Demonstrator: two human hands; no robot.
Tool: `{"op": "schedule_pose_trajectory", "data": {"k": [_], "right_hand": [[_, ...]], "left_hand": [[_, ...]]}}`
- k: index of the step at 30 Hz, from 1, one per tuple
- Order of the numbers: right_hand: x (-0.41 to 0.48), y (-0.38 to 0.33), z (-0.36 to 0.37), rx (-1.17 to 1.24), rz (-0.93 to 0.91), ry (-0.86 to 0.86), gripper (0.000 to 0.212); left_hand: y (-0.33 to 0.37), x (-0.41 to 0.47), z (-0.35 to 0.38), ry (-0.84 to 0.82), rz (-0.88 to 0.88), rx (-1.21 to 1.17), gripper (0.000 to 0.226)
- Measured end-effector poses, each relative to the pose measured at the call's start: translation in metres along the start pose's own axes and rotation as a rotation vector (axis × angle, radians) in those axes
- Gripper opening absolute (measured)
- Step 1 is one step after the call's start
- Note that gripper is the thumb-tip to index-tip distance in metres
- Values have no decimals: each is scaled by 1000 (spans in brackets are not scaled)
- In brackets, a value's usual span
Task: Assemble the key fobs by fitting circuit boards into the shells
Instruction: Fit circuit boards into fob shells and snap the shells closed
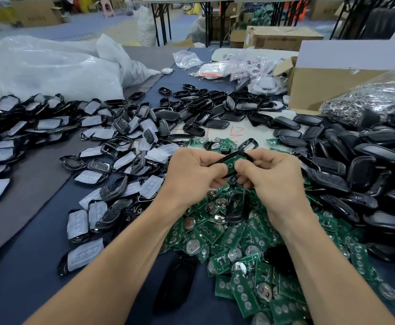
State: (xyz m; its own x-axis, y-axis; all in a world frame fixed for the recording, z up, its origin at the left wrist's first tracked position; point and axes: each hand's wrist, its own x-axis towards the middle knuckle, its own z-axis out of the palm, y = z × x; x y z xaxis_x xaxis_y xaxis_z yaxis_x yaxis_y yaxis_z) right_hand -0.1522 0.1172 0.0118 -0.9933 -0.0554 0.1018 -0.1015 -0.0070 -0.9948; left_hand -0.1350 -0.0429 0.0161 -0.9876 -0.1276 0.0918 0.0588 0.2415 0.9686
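At desk centre, just above the heap of boards: both hands meet on one black shell. The left hand pinches the shell's left end, fingers curled under the rim, thumb on top. The right hand grips the right end, all its fingers curled in, thumb pressed onto a green circuit board that sits inside the shell frame (can't tell if it's fully seated, thumbs cover most of it). The shell is held up off the heap below, not touching it.

Under the hands and forearms: loose boards, green, many with round silver battery clips facing up, a few black shell parts mixed in.

Right of that: a big pile of glossy black covers.

Left: a spread of black frames with white button pads, partly on a grey mat.

Far left: bulky clear plastic bags.

Far right: an open cardboard box, and just beside it a clear bag of metal rings.

Small bagged parts lie beyond the shells toward the far edge of the desk.
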Motion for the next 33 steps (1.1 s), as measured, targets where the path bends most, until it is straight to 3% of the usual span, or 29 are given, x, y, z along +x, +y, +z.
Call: {"op": "schedule_pose_trajectory", "data": {"k": [2, 6, 12, 20, 23, 28, 33], "right_hand": [[1, 2, 2, -17, -7, -17, 21], [2, 4, 3, -21, 9, 37, 28], [5, 6, 0, 64, 57, 88, 11], [5, 4, 0, 36, 15, 76, 28], [3, 3, 3, -24, -13, 57, 36], [1, 5, 5, -50, -33, 83, 15], [-7, -4, 6, -226, -58, 0, 18]], "left_hand": [[-1, -1, 1, 15, 8, 8, 42], [-2, -2, 3, -6, 32, 19, 37], [0, -3, 2, -111, 46, -28, 45], [1, -2, 2, -88, -16, -112, 32], [1, -1, 2, -36, -42, -79, 28], [-3, 0, -1, 7, 38, 41, 30], [1, -2, -10, -191, 98, 235, 14]]}}
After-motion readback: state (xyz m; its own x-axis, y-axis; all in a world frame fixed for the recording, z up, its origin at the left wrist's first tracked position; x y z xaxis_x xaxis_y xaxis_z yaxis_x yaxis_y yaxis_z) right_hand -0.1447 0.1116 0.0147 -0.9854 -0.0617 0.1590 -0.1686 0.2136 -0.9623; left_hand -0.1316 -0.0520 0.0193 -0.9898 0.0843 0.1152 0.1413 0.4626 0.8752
